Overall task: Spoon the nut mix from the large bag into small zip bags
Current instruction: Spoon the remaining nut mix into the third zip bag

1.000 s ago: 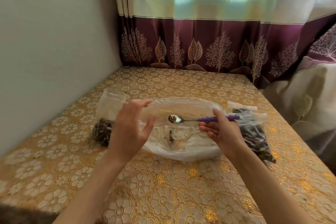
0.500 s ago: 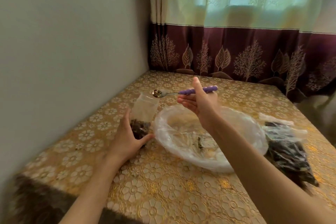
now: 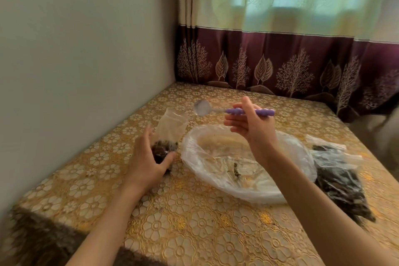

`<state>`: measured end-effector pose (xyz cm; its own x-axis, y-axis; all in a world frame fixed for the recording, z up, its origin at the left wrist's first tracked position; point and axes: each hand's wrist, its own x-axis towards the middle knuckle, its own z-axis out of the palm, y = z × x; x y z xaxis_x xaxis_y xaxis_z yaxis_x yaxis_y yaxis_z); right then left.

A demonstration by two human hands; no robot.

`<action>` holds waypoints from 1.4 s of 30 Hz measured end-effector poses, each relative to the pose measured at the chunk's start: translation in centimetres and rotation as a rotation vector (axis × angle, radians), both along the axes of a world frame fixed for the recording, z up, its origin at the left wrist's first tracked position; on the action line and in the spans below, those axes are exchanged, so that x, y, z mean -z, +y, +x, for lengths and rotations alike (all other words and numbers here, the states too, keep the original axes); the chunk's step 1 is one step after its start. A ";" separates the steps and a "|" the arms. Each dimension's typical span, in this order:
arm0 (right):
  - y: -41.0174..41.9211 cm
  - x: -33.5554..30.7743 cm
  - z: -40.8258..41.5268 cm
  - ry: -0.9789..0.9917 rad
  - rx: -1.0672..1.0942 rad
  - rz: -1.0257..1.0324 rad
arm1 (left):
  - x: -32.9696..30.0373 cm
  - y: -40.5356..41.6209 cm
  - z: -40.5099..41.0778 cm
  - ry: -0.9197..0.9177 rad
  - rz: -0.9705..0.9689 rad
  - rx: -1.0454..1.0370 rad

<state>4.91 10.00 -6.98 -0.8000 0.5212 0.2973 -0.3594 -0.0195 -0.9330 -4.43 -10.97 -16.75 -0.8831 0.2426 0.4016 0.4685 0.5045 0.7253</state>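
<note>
**Nut mix: mostly in zip bag, left of big bag**

Your left hand [image 3: 146, 162] cups the upright zip bag [image 3: 170, 134] holding nut mix [image 3: 162, 150]. Big bag [image 3: 241, 170] lies just beside, nearly empty. Your right hand [image 3: 251, 127] pinches the spoon [image 3: 228, 110], bowl over the zip bag's mouth.

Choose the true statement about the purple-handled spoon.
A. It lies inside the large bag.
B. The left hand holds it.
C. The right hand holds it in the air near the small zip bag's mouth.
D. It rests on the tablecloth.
C: the right hand holds the purple-handled spoon up, its bowl near the small zip bag.
</note>
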 end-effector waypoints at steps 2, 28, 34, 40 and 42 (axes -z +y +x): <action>1.6 0.7 1.3 -0.018 0.077 -0.020 | -0.8 0.1 0.5 0.243 0.035 -0.121; 8.8 6.5 5.6 -0.407 -0.017 -0.068 | 0.7 9.6 4.4 0.199 -0.770 0.365; 9.1 6.7 6.2 -0.421 -0.048 -0.060 | 0.6 9.8 4.5 0.194 -0.780 0.361; 8.8 7.0 6.6 -0.441 -0.043 -0.039 | 0.5 10.0 4.7 0.188 -0.793 0.348; 8.6 6.9 6.7 -0.467 -0.042 -0.024 | 0.4 10.0 4.8 0.187 -0.791 0.342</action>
<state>11.65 18.57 -13.92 -0.8659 0.4878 -0.1108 0.1001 -0.0482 -0.9938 0.35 -0.95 -17.16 -0.6476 0.7500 0.1344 0.7620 0.6365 0.1193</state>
